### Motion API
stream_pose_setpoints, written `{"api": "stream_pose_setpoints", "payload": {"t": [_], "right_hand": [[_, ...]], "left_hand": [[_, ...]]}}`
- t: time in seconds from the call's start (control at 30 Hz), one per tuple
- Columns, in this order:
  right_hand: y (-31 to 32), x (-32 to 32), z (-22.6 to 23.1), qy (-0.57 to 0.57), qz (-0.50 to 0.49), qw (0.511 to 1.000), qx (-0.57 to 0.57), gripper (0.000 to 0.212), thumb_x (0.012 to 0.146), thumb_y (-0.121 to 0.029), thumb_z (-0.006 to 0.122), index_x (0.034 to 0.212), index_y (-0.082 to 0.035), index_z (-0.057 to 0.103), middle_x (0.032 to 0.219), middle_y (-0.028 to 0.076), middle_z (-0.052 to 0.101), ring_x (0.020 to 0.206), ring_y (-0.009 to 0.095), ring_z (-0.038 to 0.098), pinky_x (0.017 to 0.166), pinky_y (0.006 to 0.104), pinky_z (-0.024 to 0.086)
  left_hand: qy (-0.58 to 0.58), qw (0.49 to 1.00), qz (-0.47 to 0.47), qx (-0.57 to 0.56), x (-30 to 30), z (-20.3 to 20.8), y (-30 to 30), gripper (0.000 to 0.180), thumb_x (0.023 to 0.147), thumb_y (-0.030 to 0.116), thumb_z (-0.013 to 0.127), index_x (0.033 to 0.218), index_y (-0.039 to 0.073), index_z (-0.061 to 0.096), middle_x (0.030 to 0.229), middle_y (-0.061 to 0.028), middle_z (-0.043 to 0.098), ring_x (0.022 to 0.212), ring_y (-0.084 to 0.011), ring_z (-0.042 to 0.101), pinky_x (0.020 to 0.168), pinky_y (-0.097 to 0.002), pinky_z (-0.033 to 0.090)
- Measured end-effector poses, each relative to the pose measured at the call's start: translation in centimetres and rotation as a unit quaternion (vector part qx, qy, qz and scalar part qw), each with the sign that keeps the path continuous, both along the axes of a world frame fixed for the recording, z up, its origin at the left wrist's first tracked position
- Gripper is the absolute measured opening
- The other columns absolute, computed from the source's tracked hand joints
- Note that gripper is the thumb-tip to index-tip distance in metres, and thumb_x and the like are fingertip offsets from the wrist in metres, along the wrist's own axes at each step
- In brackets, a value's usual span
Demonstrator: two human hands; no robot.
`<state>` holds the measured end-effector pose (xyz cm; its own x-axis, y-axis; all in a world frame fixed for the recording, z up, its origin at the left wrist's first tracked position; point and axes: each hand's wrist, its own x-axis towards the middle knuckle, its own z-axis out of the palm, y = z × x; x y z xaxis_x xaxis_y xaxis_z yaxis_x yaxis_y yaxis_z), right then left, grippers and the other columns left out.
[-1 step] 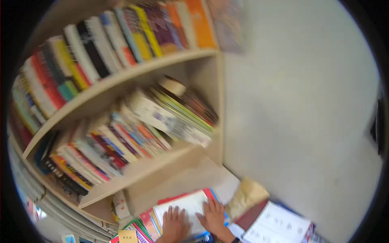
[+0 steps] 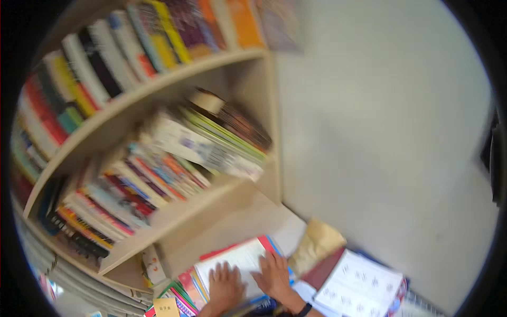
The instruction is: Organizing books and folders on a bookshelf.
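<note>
My left hand [image 2: 224, 286] and my right hand [image 2: 274, 276] lie flat, side by side with fingers spread, on a white-covered book [image 2: 237, 258] with a red edge. That book tops a pile of colourful books [image 2: 185, 293] at the bottom of the view. Neither hand grips anything. A dark band [image 2: 304, 309] circles my right wrist.
A wooden bookshelf [image 2: 211, 195] packed with leaning books fills the left and centre; its lowest bay [image 2: 232, 222] is bare. A crumpled yellowish bag [image 2: 317, 244] and a white printed sheet [image 2: 360, 285] lie to the right. A pale wall [image 2: 380, 132] rises behind.
</note>
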<state>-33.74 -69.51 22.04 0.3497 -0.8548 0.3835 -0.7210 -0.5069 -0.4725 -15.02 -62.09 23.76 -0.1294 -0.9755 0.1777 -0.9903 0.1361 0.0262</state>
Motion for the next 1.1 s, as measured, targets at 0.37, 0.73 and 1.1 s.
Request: {"api": "stream_pose_setpoints", "payload": {"t": [0.37, 0.73, 1.1], "right_hand": [[8.0, -16.2, 5.3, -0.007, -0.192, 0.979, 0.072, 0.052, 0.088, -0.023, 0.070, 0.130, 0.004, 0.058, 0.136, 0.025, 0.056, 0.131, 0.044, 0.049, 0.112, 0.0539, 0.037], [10.2, -26.8, -1.8, 0.228, -0.374, 0.886, 0.151, 0.071, 0.093, -0.036, 0.061, 0.144, 0.011, 0.043, 0.156, 0.032, 0.032, 0.148, 0.050, 0.021, 0.121, 0.0592, 0.012], [9.9, -26.7, -2.1, 0.237, -0.377, 0.881, 0.163, 0.074, 0.092, -0.036, 0.056, 0.144, 0.013, 0.041, 0.157, 0.034, 0.029, 0.149, 0.051, 0.018, 0.121, 0.0611, 0.011]], "left_hand": [[-0.008, 0.998, -0.002, 0.055, -1.5, 0.5, -2.4, 0.060, 0.091, 0.025, 0.065, 0.139, -0.007, 0.048, 0.152, -0.0335, 0.037, 0.143, -0.0517, 0.030, 0.117, -0.0633, 0.020], [0.003, 0.996, 0.036, 0.087, -1.8, 0.4, -1.9, 0.060, 0.093, 0.022, 0.062, 0.145, -0.003, 0.044, 0.161, -0.0268, 0.029, 0.152, -0.0447, 0.020, 0.122, -0.0582, 0.011], [0.009, 0.994, 0.028, 0.104, -1.6, 0.7, -2.6, 0.075, 0.086, 0.028, 0.069, 0.147, -0.004, 0.041, 0.158, -0.0328, 0.027, 0.149, -0.0526, 0.017, 0.119, -0.0648, 0.009]]}}
